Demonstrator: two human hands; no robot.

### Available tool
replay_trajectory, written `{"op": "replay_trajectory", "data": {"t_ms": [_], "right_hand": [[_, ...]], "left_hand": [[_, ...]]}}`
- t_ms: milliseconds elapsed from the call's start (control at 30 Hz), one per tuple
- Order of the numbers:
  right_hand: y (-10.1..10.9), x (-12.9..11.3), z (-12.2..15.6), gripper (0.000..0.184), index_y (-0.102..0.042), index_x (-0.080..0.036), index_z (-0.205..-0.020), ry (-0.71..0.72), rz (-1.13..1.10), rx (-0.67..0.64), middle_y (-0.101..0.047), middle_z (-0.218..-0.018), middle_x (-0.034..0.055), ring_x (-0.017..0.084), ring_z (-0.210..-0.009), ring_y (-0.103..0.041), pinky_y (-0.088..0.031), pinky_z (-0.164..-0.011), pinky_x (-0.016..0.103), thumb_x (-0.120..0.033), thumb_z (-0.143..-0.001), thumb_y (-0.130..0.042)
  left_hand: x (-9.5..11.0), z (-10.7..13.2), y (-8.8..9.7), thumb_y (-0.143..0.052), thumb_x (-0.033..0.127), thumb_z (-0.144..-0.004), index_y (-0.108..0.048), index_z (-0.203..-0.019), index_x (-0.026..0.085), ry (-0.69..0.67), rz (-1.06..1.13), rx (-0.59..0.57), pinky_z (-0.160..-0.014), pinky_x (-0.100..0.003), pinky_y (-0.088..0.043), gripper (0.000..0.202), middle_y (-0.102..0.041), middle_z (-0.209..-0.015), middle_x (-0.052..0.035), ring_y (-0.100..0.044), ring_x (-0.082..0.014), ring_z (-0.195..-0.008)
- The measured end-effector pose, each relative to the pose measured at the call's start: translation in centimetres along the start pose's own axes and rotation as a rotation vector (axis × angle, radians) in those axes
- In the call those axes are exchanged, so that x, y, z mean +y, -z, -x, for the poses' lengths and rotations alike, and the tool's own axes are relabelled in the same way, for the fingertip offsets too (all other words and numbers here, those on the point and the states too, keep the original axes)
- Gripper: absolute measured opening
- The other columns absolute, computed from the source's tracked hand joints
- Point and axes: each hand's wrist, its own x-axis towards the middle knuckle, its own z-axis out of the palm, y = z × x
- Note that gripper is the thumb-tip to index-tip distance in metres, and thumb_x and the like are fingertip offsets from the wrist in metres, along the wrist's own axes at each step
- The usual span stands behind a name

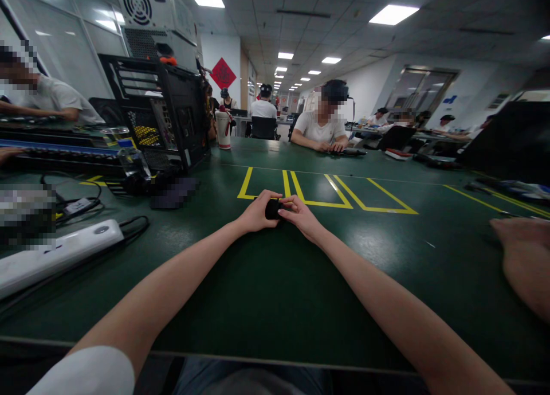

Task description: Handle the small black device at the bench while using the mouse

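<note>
A small black object [272, 210] with a rounded outline is held between my two hands, just above or on the green table [275, 292]; I cannot tell its kind. My left hand [256, 210] wraps round its left side, thumb below and fingers over the top. From the right, my right hand [302, 217] pinches at its edge with thumb and fingertips. Yellow tape outlines [322, 203] lie on the table right behind the hands.
At left are a white power strip [60, 254], cables, a clear bottle [133, 161] and a black computer case [165, 114]. A white cup [223, 129] stands behind. Another person's arm [526, 257] rests at the right edge. A person [322, 122] sits across the table.
</note>
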Motion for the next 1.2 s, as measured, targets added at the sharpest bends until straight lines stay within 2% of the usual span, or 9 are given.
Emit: {"op": "replay_trajectory", "data": {"t_ms": [167, 400, 633, 800, 1000, 1200], "right_hand": [[0.19, 0.05, -0.04, 0.04, -0.049, -0.025, -0.103, -0.051, -0.015, -0.005, -0.055, -0.098, 0.002, 0.017, -0.096, -0.052, -0.038, -0.089, 0.04, -0.027, -0.066, -0.065], [0.33, -0.29, 0.09, 0.045, -0.046, -0.027, -0.097, -0.045, -0.051, -0.097, -0.055, -0.095, -0.0008, 0.016, -0.094, -0.054, -0.04, -0.09, 0.039, -0.015, -0.06, -0.069], [0.12, -0.17, 0.14, 0.031, -0.049, -0.026, -0.096, -0.055, -0.008, -0.021, -0.056, -0.094, 0.0006, 0.017, -0.094, -0.054, -0.041, -0.087, 0.04, -0.031, -0.069, -0.062], [0.13, 0.02, 0.0, 0.037, -0.047, -0.027, -0.101, -0.045, -0.012, -0.014, -0.056, -0.095, 0.0011, 0.017, -0.094, -0.053, -0.04, -0.089, 0.04, -0.029, -0.068, -0.063], [0.26, -0.1, -0.04, 0.039, -0.049, -0.025, -0.091, -0.015, -0.088, -0.052, -0.056, -0.095, -0.0005, 0.016, -0.095, -0.053, -0.039, -0.09, 0.039, -0.02, -0.059, -0.07], [0.25, 0.18, -0.02, 0.027, -0.051, -0.025, -0.09, -0.019, -0.025, 0.031, -0.054, -0.094, 0.0, 0.016, -0.095, -0.051, -0.041, -0.088, 0.039, -0.031, -0.067, -0.064]], "left_hand": [[0.19, 0.04, 0.1, -0.065, 0.018, -0.06, -0.039, -0.111, 0.02, 0.016, 0.021, -0.005, -0.086, -0.038, -0.041, 0.058, -0.046, -0.108, -0.0058, -0.048, -0.0215, -0.101], [0.3, 0.04, 0.18, -0.065, 0.017, -0.058, -0.039, -0.111, 0.02, 0.028, 0.019, -0.014, -0.086, -0.038, -0.042, 0.058, -0.046, -0.108, -0.0058, -0.048, -0.0218, -0.101], [0.34, 0.06, 0.35, -0.065, 0.019, -0.06, -0.039, -0.111, 0.02, 0.03, 0.016, -0.024, -0.086, -0.039, -0.042, 0.058, -0.046, -0.108, -0.0062, -0.048, -0.0224, -0.101], [0.2, 0.01, 0.17, -0.065, 0.017, -0.059, -0.039, -0.111, 0.02, 0.011, 0.019, -0.01, -0.086, -0.038, -0.041, 0.058, -0.046, -0.108, -0.0063, -0.048, -0.0219, -0.102], [0.31, -0.01, 0.15, -0.065, 0.016, -0.058, -0.039, -0.11, 0.02, 0.029, 0.001, -0.012, -0.086, -0.039, -0.042, 0.058, -0.046, -0.107, -0.006, -0.049, -0.0225, -0.102], [0.16, 0.08, 0.16, -0.066, 0.019, -0.06, -0.039, -0.112, 0.02, 0.024, 0.002, -0.021, -0.086, -0.038, -0.042, 0.058, -0.046, -0.108, -0.0057, -0.048, -0.0222, -0.102]]}}
